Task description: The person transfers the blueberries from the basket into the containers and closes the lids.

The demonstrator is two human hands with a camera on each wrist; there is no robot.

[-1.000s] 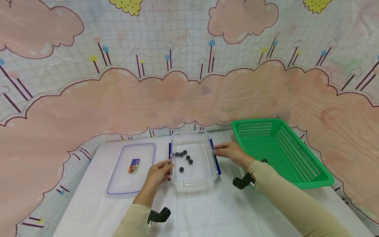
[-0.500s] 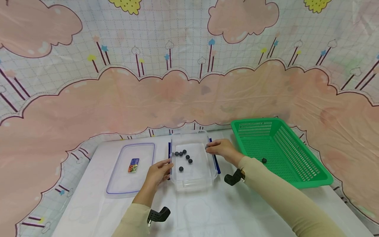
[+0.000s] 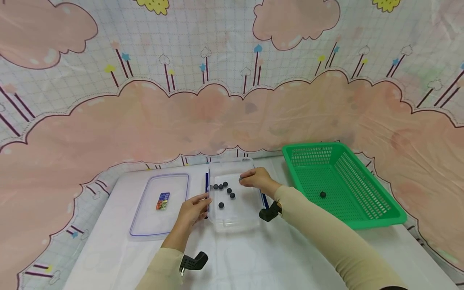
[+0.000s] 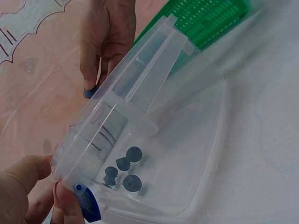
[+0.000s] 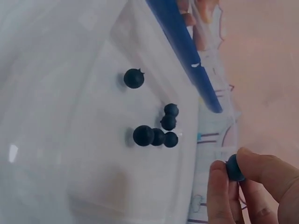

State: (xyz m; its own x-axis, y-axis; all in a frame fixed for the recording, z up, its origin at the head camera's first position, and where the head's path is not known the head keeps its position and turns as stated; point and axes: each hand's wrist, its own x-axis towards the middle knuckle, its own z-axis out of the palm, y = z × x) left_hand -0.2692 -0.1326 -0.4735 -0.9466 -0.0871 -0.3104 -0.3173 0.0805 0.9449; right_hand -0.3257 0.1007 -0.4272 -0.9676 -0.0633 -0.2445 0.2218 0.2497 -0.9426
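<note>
Over the clear plastic box, my right hand pinches a blueberry between thumb and fingertips. Several dark blueberries lie on the box floor, most grouped toward its left side, with one berry apart nearer the front. My left hand grips the box's left wall, thumb at the rim and fingers outside, beside a blue latch. To the right, a green basket holds a single blueberry.
Left of the box, a clear lid with a blue border and a colourful label lies flat. A white cloth covers the table. Behind it hangs a patterned curtain.
My right hand has moved left from the box's right edge to above its inside, carrying the blueberry. My left hand stays at the left wall.
</note>
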